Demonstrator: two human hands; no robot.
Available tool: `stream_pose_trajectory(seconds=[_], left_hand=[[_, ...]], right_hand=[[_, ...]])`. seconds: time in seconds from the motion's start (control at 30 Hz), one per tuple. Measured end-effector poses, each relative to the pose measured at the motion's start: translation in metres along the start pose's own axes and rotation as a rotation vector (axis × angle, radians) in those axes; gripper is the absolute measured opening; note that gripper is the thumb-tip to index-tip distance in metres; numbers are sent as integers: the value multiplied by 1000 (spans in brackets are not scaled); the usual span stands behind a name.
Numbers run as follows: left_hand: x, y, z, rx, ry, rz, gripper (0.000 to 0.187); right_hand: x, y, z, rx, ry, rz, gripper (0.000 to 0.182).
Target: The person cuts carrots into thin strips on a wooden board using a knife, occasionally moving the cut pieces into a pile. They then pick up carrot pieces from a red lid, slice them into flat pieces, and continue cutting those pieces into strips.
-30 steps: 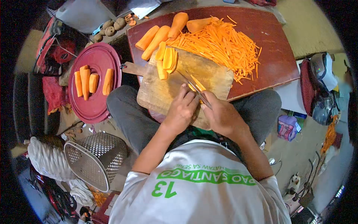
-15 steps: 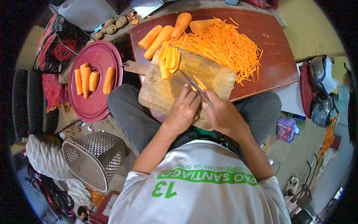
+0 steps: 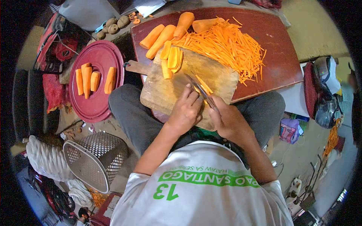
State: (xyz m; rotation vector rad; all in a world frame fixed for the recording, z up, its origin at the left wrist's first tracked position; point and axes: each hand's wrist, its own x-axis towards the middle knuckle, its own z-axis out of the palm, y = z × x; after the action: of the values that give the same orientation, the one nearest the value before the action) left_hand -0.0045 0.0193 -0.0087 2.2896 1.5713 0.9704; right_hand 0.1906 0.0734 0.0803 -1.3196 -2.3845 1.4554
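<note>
On the wooden cutting board (image 3: 160, 88), my right hand (image 3: 228, 118) grips a knife (image 3: 201, 89), its blade pointing up and left. Close to the blade's left side, the bent fingers of my left hand (image 3: 186, 109) press on a carrot piece, mostly hidden under them. Thin carrot strips (image 3: 204, 83) lie just right of the blade. Carrot slices (image 3: 174, 59) are stacked at the board's upper left. Behind the board spreads a heap of shredded carrot (image 3: 233, 47).
Whole peeled carrots (image 3: 164, 39) lie on the red table (image 3: 281, 49). A round red lid (image 3: 101, 56) at the left bears several carrots. A perforated basket (image 3: 90, 162) lies at lower left. Brown root vegetables (image 3: 123, 22) are at the upper left.
The knife and my right hand have shifted slightly right and down, and the strips beside the blade show more. My left hand has hardly moved.
</note>
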Motion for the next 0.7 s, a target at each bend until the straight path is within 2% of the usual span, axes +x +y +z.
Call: stream_pose_trajectory(seconds=[0.1,0.2,0.3,0.4,0.5,0.6,0.7], left_hand=[[-2,2,-1,14,5,-16,47],[-1,4,-4,9,-18,-42,48],[-4,3,-2,-3,-45,-38,50],[-1,3,-3,3,-11,-21,52],[0,6,-7,14,5,-33,54],[-1,6,-7,7,-1,-45,55],[-1,4,-5,7,-13,-31,55]], right_hand=[[-36,6,2,-58,116,-61,40],[-41,-6,4,-86,30,110,29],[-16,1,10,-57,105,-62,31],[0,6,10,-51,118,-58,38],[-24,-1,3,-7,100,-68,37],[-40,-6,3,-18,77,79,36],[-26,11,16,-55,183,-117,36]])
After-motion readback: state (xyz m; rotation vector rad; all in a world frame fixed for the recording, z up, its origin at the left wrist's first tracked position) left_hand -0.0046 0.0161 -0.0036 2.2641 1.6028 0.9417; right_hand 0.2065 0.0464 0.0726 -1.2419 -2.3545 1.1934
